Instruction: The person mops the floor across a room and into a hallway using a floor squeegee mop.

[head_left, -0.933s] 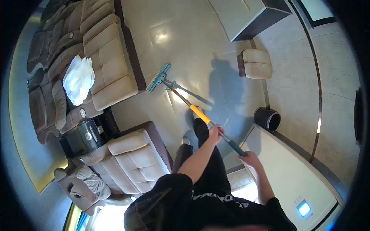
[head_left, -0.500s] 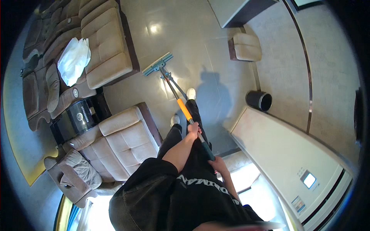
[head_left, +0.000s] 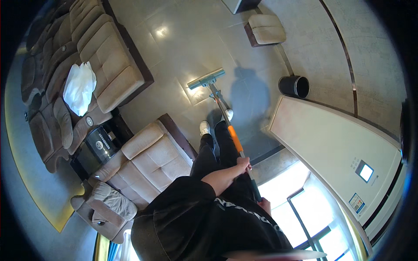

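mop (head_left: 233, 132) held two-handed, to the left of the white floor-standing air conditioner (head_left: 322, 135); that unit is the reference for all places. left hand (head_left: 244, 163): fingers wrapped round the metal pole just below the orange sleeve (head_left: 236, 143). right hand (head_left: 264, 204): at the dark green end grip (head_left: 255, 190), nearer the body, curled round it, partly hidden by the black shirt (head_left: 183, 217). pole tilted, running from the body out over the floor. blue-green mop head (head_left: 206, 79) at the tiled floor (head_left: 174, 52), left of the unit's far end; cannot tell whether it presses on the tiles. white shoes (head_left: 205, 128) left of the unit, nearer the body than the mop head. black bin (head_left: 287, 86) just beside the unit's far end. beige padded stool (head_left: 266, 29) beyond bin and unit. brown sofa (head_left: 152, 158) across the floor, left of the unit; white plastic bag (head_left: 79, 89) on its farther section. unit's small screen (head_left: 366, 172) lit.
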Demonstrator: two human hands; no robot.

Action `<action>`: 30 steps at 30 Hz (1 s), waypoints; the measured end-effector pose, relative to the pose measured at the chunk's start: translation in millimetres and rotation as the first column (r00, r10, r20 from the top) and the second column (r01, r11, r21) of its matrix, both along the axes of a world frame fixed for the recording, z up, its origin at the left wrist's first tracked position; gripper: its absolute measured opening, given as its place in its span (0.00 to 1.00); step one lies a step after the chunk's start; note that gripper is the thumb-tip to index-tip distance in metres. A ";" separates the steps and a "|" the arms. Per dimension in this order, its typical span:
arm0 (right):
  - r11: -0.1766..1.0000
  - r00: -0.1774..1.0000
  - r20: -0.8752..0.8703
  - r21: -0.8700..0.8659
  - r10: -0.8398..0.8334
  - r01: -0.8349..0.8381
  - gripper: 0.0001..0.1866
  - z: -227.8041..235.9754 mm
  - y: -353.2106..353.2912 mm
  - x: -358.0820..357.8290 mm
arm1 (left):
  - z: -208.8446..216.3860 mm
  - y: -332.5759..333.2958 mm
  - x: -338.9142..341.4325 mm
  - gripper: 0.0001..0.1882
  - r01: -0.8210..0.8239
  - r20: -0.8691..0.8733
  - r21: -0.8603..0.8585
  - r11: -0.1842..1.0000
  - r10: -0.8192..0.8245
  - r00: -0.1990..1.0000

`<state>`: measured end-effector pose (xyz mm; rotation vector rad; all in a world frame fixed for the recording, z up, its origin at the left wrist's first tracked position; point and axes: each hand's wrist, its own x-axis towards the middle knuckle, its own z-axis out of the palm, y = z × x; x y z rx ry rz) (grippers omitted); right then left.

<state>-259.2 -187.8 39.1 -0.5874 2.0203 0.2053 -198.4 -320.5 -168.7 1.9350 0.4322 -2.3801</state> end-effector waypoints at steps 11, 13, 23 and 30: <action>0.998 0.989 0.132 -0.004 0.064 -0.064 0.11 -38.3 -125.1 -16.6 | -16.0 -111.8 -1.4 0.06 -0.021 0.098 -0.076 0.997 0.028 0.995; 0.999 0.994 0.109 0.044 -0.014 0.009 0.11 -40.9 -162.9 -10.3 | -20.0 -146.5 0.1 0.07 0.016 0.127 -0.063 0.998 -0.008 0.992; 0.997 0.979 0.202 -0.071 -0.014 0.028 0.11 -79.0 -304.7 41.1 | -63.3 -284.7 60.1 0.08 0.055 0.143 0.032 0.998 -0.059 0.988; 0.994 0.992 0.124 -0.111 0.032 -0.018 0.10 -131.0 -411.0 55.2 | -80.0 -419.4 76.4 0.10 -0.037 -0.017 -0.185 0.982 0.034 0.999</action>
